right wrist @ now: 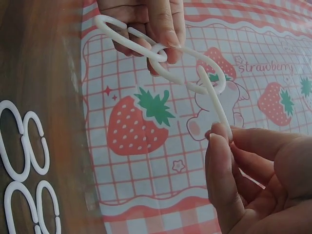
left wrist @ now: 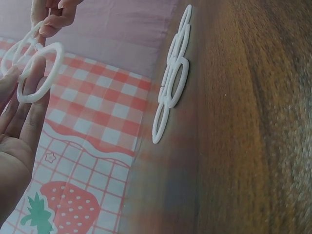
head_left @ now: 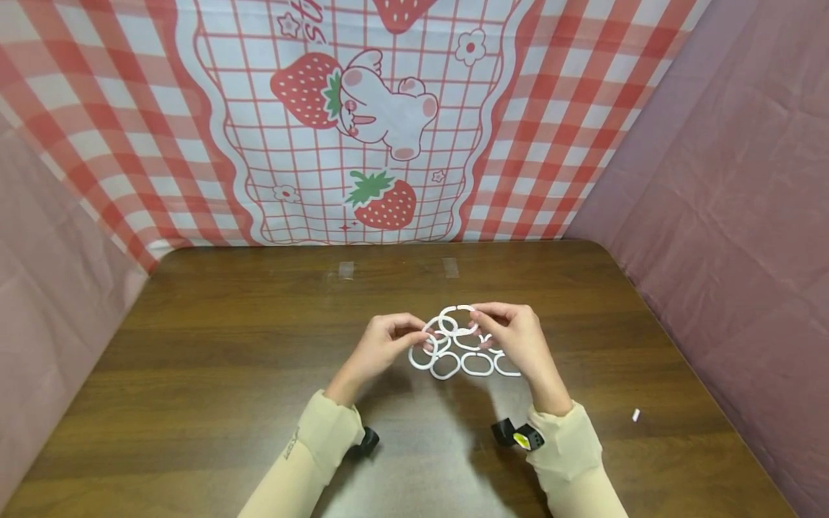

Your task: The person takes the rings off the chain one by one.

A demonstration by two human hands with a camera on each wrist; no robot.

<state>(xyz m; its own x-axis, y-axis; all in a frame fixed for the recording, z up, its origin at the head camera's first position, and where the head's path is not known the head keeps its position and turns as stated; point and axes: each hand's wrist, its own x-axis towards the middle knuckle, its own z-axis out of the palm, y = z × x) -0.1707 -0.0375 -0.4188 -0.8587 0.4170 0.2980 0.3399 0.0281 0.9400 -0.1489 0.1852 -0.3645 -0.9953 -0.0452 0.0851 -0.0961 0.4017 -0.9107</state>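
My left hand [head_left: 382, 344] pinches two white oval rings that are linked together, one of them a left-hand ring [right wrist: 127, 43] hanging at its fingers. Each oval has a small gap in its side. Between thumb and fingertips, my right hand [head_left: 520, 337] holds another white ring [right wrist: 218, 107]. In the right wrist view this ring crosses the end of the middle ring [right wrist: 214, 63], at that one's gap. Both hands are raised over the table, close together. Below them lie several loose white rings [head_left: 477, 375], partly hidden by the right hand.
The brown wooden table [head_left: 227, 403] bears a small white piece [head_left: 636, 414] at the right. Two clear tape strips [head_left: 346, 270] stick near its back edge. A strawberry-print cloth [head_left: 259, 180] hangs behind, and a pink cloth [head_left: 725, 180] at the right.
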